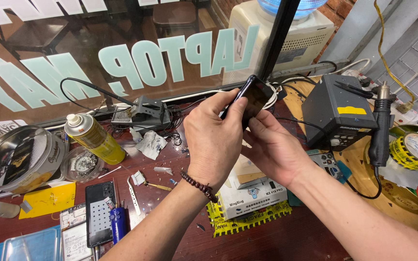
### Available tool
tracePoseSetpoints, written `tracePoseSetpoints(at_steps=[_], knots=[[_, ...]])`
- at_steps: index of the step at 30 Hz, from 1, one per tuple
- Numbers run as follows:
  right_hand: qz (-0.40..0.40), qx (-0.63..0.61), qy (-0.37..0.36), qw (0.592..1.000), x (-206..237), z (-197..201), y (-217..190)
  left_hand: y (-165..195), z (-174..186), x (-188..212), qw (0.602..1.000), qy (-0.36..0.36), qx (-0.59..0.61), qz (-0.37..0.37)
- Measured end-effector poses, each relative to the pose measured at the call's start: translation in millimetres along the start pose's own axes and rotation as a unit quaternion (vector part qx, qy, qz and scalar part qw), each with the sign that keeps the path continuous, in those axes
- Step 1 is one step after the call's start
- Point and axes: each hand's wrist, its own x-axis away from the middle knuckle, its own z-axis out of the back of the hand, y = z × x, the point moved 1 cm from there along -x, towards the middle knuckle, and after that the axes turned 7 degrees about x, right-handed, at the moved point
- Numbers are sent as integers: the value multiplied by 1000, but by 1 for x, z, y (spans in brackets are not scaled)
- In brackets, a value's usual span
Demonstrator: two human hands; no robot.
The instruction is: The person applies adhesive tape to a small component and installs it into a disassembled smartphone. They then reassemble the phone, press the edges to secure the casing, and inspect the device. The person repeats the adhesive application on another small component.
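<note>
Pinching a dark phone point(253, 96) by its edges, fingers point(238, 107) of the left hand point(214, 140) clamped along the near side, fingers of the right hand point(272, 145) wrapped on the lower end from beneath. Held tilted in the air above the cluttered wooden tabletop point(276, 237), well clear of everything below. Slim, glossy, black or very dark blue; hard to tell whether screen or back faces up. Bead bracelet point(199, 185) on the left wrist.

Directly beneath the hands: a white box point(252, 193) resting on a yellow notched mat point(247, 220). Off to the right: a black hot-air station point(337, 113) with a yellow rectangular label on its front, its handpiece point(380, 130) standing upright beside it, and a roll of yellow tape point(414, 150) further out. Off to the left: a yellow spray can point(95, 137) lying tilted, a round metal tin point(18, 159), tweezers point(132, 195), and an opened phone point(97, 212) face down near the front edge. Behind, past a soldering stand point(143, 113): a glass pane point(122, 53) carrying large pale mirrored letters.
</note>
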Motion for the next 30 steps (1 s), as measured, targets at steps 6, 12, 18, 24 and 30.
tracePoseSetpoints(at_steps=[6,12,18,24,30], knots=[[-6,3,9,1000,2,-2,1,1,0,3,999,19,-5,-35],[-17,-6,19,1000,3,5,6,1,0,7,998,-15,9,-54],[-16,73,88,993,-2,21,18,-23,-4,-7,989,-125,-77,29],[250,574,125,770,6,41,-15,-58,-11,-6,934,-290,-210,7],[186,692,107,690,10,44,-30,-81,-33,-6,934,-301,-190,-38]])
